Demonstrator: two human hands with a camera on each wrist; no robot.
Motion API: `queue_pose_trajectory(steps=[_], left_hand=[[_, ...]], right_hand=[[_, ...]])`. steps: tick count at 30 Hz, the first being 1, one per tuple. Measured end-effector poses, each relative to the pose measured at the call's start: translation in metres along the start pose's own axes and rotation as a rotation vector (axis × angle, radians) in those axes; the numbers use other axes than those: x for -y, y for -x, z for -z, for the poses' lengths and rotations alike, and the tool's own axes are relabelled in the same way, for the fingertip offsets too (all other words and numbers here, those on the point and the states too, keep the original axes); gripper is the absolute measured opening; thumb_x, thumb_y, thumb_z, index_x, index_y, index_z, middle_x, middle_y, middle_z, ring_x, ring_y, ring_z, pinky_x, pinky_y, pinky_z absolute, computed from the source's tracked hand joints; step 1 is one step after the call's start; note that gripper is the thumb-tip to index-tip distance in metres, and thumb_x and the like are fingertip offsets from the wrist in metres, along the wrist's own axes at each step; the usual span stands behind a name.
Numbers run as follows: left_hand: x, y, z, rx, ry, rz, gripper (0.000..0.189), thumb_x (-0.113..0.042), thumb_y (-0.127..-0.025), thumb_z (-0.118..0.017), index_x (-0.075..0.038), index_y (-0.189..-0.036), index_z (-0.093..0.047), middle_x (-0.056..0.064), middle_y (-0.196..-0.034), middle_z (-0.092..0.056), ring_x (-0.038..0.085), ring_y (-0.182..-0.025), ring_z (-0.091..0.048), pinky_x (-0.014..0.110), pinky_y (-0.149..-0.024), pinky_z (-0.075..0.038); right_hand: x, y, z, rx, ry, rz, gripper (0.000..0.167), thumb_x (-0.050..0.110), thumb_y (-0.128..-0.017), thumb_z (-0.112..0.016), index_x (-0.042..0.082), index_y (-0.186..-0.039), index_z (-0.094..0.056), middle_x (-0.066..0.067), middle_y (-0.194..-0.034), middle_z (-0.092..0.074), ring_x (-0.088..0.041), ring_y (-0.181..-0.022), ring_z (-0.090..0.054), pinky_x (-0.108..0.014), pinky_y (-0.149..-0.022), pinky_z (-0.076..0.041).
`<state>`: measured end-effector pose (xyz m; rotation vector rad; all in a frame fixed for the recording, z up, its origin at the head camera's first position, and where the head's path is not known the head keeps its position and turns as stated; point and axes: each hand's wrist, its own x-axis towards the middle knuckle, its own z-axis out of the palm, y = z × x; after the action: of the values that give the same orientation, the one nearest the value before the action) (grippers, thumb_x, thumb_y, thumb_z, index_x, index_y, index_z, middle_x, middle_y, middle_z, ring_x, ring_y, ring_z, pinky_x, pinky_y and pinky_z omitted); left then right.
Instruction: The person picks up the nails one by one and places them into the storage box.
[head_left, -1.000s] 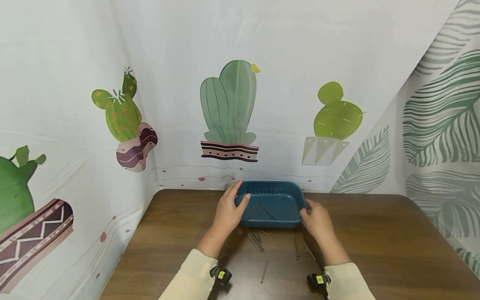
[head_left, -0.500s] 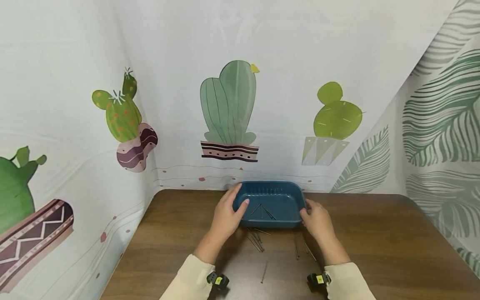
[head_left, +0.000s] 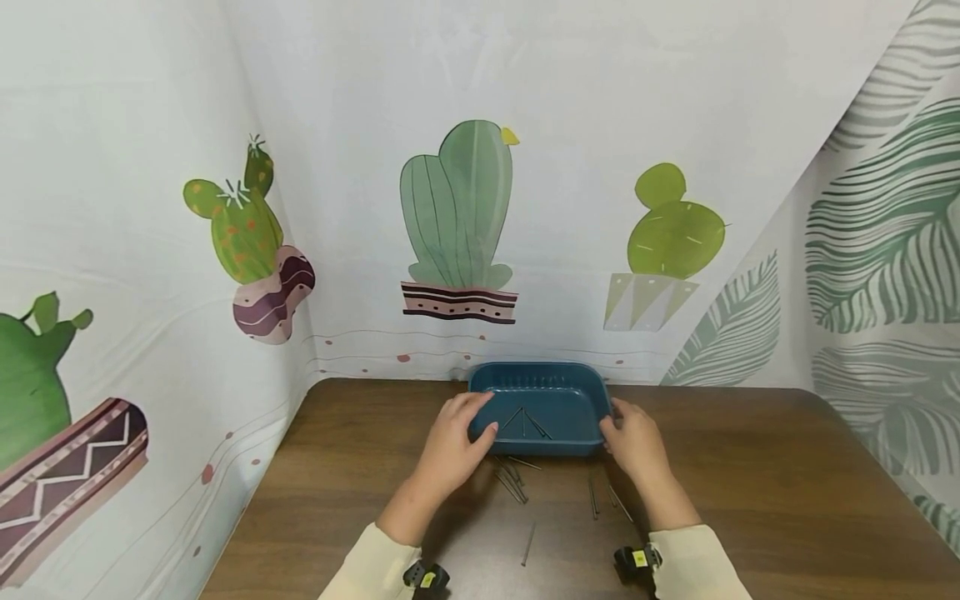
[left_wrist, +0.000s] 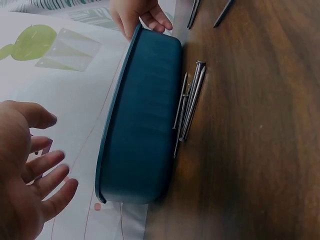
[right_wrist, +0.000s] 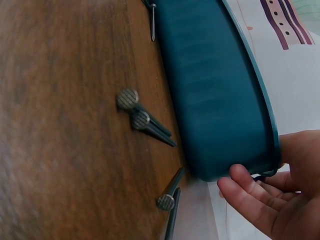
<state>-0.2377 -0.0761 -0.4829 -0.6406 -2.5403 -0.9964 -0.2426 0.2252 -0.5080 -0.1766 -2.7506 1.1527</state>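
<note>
The right hand (head_left: 636, 437) gripped the dark-blue rectangular plastic tray (head_left: 555, 448) near the back edge of the brown desk (head_left: 337, 450); the left hand (head_left: 450, 437), fingers spread, held nothing. Steadying seemed the step; the next likely called for grasping grey metal nails (left_wrist: 194, 104).

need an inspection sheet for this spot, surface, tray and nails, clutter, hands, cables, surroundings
Surface: brown wood-grain table.
Job's things: blue tray upright near the far edge, a few nails inside; loose nails lie on the table in front of it.
Clutter: nothing seen besides those loose nails.
Left hand: open, by the tray's left end; the left wrist view shows it apart from the tray.
Right hand: grips the tray's right end.
Cables: nothing seen.
Surroundings: pale backdrop printed with cacti and leaves.
</note>
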Motion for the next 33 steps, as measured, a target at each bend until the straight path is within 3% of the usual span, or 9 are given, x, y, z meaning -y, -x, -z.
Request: queue_pose_trajectory(steps=[8, 15, 20, 27, 33], left_hand=[[-0.006, 0.009, -0.001, 0.101, -0.02, -0.022, 0.023, -0.021, -0.093, -0.07, -0.015, -0.115, -0.074, -0.004, -0.106, -0.067, 0.015, -0.09, -0.062, 0.029, -0.078, -0.053], [-0.007, 0.014, -0.006, 0.157, -0.064, -0.043, 0.022, -0.017, -0.092, -0.072, -0.016, -0.113, -0.074, -0.005, -0.103, -0.067, 0.012, -0.098, -0.064, 0.031, -0.085, -0.056], [-0.01, 0.016, -0.009, 0.225, -0.076, -0.06, 0.019, -0.015, -0.092, -0.069, -0.014, -0.11, -0.075, -0.006, -0.1, -0.069, 0.009, -0.094, -0.065, 0.028, -0.085, -0.056], [-0.01, 0.022, -0.019, 0.333, -0.129, -0.073, 0.026, -0.014, -0.092, -0.07, -0.014, -0.117, -0.074, -0.002, -0.114, -0.071, 0.015, -0.11, -0.066, 0.031, -0.097, -0.054], [-0.008, 0.027, -0.028, 0.388, -0.185, -0.102, 0.03, -0.013, -0.09, -0.071, -0.013, -0.121, -0.073, -0.001, -0.122, -0.07, 0.016, -0.118, -0.065, 0.03, -0.103, -0.052]], right_hand=[[0.001, 0.001, 0.0, -0.003, 0.002, 0.0, 0.051, 0.011, -0.096, -0.051, -0.014, -0.14, -0.048, -0.034, -0.123, -0.058, -0.013, -0.064, -0.069, -0.025, -0.058, -0.056], [0.001, 0.0, 0.0, -0.002, 0.007, -0.003, 0.051, 0.011, -0.096, -0.051, -0.014, -0.14, -0.047, -0.034, -0.124, -0.057, -0.013, -0.064, -0.069, -0.025, -0.058, -0.056], [0.002, 0.0, 0.0, -0.005, -0.003, -0.003, 0.051, 0.011, -0.095, -0.051, -0.015, -0.14, -0.047, -0.033, -0.122, -0.058, -0.013, -0.063, -0.068, -0.024, -0.057, -0.056], [0.002, -0.001, 0.0, -0.005, 0.001, -0.006, 0.051, 0.011, -0.095, -0.051, -0.014, -0.14, -0.048, -0.033, -0.122, -0.058, -0.013, -0.063, -0.068, -0.025, -0.057, -0.056], [0.002, 0.0, 0.0, 0.001, -0.002, -0.011, 0.051, 0.011, -0.096, -0.051, -0.014, -0.14, -0.047, -0.034, -0.124, -0.057, -0.013, -0.064, -0.069, -0.026, -0.058, -0.057]])
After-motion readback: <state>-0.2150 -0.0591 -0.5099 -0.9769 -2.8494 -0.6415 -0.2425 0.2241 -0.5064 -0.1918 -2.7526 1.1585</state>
